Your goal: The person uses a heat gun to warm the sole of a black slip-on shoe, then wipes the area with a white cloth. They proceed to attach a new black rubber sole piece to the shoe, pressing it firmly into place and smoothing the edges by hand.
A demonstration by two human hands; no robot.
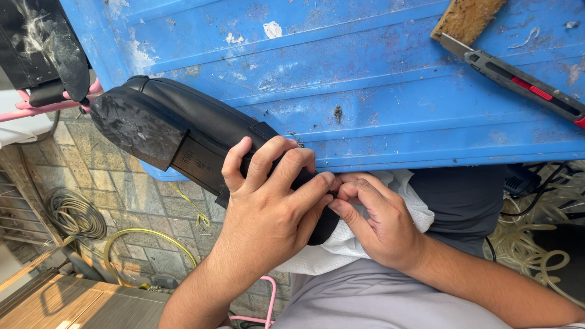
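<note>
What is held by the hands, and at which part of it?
The left hand wraps the sole's front half of a black leather shoe; the right hand pinches its sole edge.

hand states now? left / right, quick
Left hand: closed, gripping the black shoe sole-up.
Right hand: fingertips pinched at the shoe's sole edge; whether it holds anything cannot be told.
</note>
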